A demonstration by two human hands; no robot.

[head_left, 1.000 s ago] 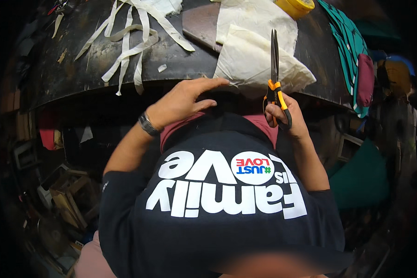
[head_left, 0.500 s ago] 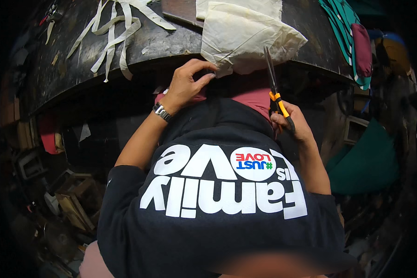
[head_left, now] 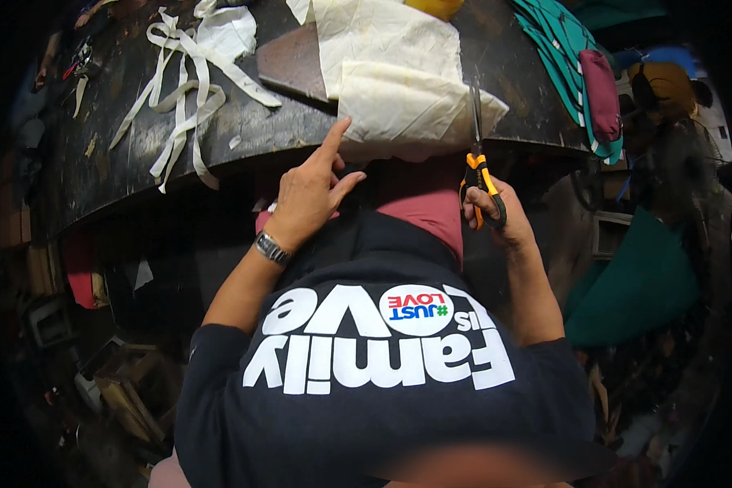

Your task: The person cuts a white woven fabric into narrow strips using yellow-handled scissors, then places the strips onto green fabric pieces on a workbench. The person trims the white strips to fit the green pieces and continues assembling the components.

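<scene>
My right hand [head_left: 496, 215] grips a pair of scissors [head_left: 478, 154] with orange and black handles, blades closed and pointing up over the edge of a folded cream cloth [head_left: 398, 89]. My left hand [head_left: 311, 193] hovers at the front edge of the dark worktable [head_left: 244, 138], fingers loosely curled, index finger pointing up toward the lower left corner of the cream cloth. It holds nothing. A wristwatch [head_left: 272, 248] sits on my left wrist. A pink fabric [head_left: 427, 203] lies at my lap below the table edge.
White cloth strips [head_left: 183, 89] lie on the table's left part. A brown board [head_left: 297, 61] sits beside the cream cloth. Teal fabric pieces [head_left: 573, 49] and a maroon pouch [head_left: 600, 93] lie at the right. A teal cloth [head_left: 634, 285] and clutter sit lower down.
My left hand has lifted off the pink fabric and now points its index finger at the cream cloth. The right hand with the scissors stays about where it was.
</scene>
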